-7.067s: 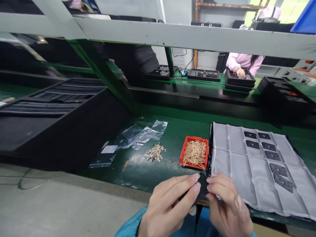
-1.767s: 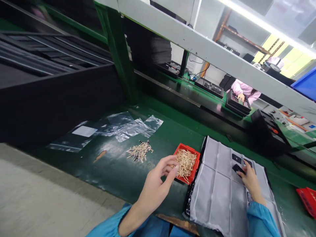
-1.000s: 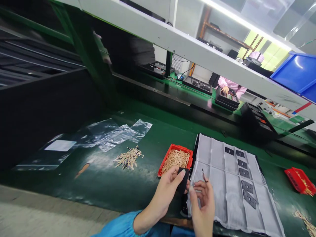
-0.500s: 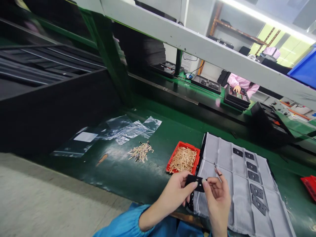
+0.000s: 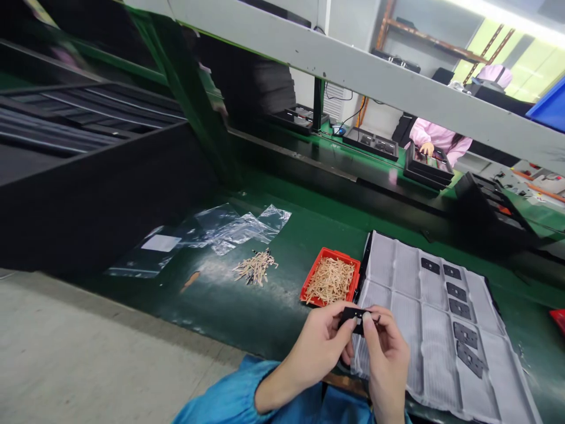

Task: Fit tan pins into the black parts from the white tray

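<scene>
Blk part (image 5: pixel 353 318) in both hands (image 5: pixel 353 347)

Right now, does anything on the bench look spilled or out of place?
A loose heap of tan slivers lies on the green bench, left of the red tray holding the rest, beside crumpled clear bags. Nothing looks damaged; left hand and right hand grip a small black part.

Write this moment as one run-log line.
left hand: pinches small black part | right hand: pinches same part | red tray: tan pins, beside white sheet
</scene>
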Available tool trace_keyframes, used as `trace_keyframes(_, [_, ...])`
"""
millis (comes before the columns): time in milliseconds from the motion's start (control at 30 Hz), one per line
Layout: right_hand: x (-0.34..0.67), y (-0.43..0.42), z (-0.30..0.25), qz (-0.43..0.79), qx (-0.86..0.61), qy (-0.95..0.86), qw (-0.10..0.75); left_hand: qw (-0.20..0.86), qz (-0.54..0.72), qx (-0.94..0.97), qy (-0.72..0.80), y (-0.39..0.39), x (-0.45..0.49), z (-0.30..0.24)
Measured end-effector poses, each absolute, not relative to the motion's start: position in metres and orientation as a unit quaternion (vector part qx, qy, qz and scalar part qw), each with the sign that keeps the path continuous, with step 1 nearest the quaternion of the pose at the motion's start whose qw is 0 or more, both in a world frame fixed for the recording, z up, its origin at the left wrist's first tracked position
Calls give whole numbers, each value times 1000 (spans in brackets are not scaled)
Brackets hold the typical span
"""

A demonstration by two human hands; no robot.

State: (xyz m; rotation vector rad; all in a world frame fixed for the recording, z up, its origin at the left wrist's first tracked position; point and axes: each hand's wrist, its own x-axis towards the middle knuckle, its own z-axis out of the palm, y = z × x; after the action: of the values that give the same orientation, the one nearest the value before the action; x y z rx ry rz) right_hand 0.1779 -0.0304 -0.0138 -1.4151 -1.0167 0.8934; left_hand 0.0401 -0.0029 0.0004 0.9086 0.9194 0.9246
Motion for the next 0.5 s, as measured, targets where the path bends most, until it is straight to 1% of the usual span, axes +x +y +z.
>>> trace_keyframes(500, [164,-33,-13,329,-616,-443,563,689,430,411,413,-10,34,6])
